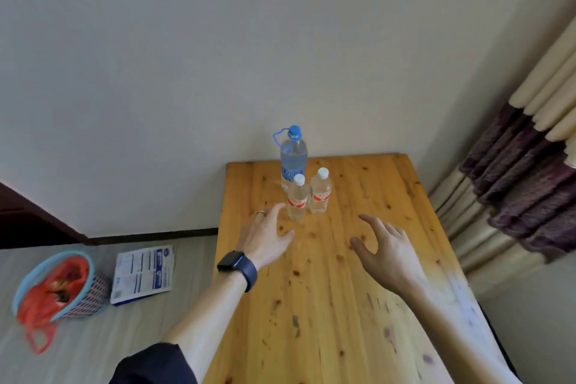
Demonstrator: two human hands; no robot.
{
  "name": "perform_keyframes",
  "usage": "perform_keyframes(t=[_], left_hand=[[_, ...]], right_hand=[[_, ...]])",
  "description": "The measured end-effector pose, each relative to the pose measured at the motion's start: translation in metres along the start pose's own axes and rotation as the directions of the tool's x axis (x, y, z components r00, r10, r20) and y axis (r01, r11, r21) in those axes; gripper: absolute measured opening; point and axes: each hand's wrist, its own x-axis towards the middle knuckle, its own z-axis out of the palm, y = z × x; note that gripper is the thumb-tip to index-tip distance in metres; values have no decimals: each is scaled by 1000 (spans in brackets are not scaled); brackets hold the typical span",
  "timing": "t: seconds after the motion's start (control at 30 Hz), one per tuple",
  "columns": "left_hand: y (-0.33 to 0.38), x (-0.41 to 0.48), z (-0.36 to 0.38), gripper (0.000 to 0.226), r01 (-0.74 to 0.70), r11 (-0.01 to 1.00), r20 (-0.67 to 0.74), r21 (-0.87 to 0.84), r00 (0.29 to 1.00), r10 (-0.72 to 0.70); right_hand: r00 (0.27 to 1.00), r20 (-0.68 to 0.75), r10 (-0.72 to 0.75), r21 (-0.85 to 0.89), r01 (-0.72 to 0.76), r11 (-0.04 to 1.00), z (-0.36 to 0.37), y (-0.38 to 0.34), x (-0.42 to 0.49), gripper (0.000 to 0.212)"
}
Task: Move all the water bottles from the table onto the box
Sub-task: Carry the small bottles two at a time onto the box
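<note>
Three water bottles stand upright near the far end of the wooden table (358, 305). A tall bottle with a blue cap and blue carry loop (293, 162) is at the back. In front of it are two small clear bottles with white caps and red labels, one on the left (297, 199) and one on the right (320, 193). My left hand (268, 235), with a ring and a dark wrist watch, hovers open just left of the left small bottle, not touching it. My right hand (386, 248) hovers open over the table, below and right of the bottles. A white box with blue print (143, 271) lies on the floor left of the table.
A blue-rimmed basket with a red plastic bag (59, 284) stands on the floor at the far left. A plain wall is behind the table. Striped cream and purple curtains (514, 184) hang along the table's right side.
</note>
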Motion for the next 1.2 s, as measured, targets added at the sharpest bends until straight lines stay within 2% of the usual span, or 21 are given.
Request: perform_keyframes(t=[0.2, 0.27, 0.4, 0.47, 0.53, 0.67, 0.77, 0.97, 1.2], left_hand=[[7, 109, 25, 79, 183, 983, -6, -31, 983, -183], [1, 140, 35, 83, 212, 977, -18, -25, 977, -212], [-11, 181, 59, 84, 229, 970, 23, -82, 973, -228], [-16, 193, 70, 79, 220, 971, 61, -91, 975, -215], [-21, 198, 78, 63, 203, 969, 89, -138, 977, -192], [-27, 188, 87, 28, 163, 963, 49, -213, 987, -156], [-28, 159, 86, 18, 159, 959, -1, -234, 986, -164], [-46, 59, 97, 45, 299, 922, 28, -246, 953, -301], [-57, -33, 98, 48, 310, 939, 91, -145, 950, -300]], right_hand=[[988, 146, -40, 56, 32, 998, 30, 8, 136, 68], [982, 173, -73, 75, 61, 995, 46, 6, 177, 73], [964, 264, -40, 157, -2, 988, 83, 8, 238, 86], [955, 297, -17, 173, -36, 984, 102, 12, 254, 88], [941, 337, 4, 140, -55, 989, 120, 18, 260, 79], [952, 304, -12, 172, -42, 984, 135, 25, 248, 47], [960, 280, -13, 222, -52, 974, 127, 26, 219, 33], [961, 264, 83, 307, -166, 937, 125, 39, 102, 33], [949, 289, 130, 321, -224, 920, 130, 37, -16, 31]])
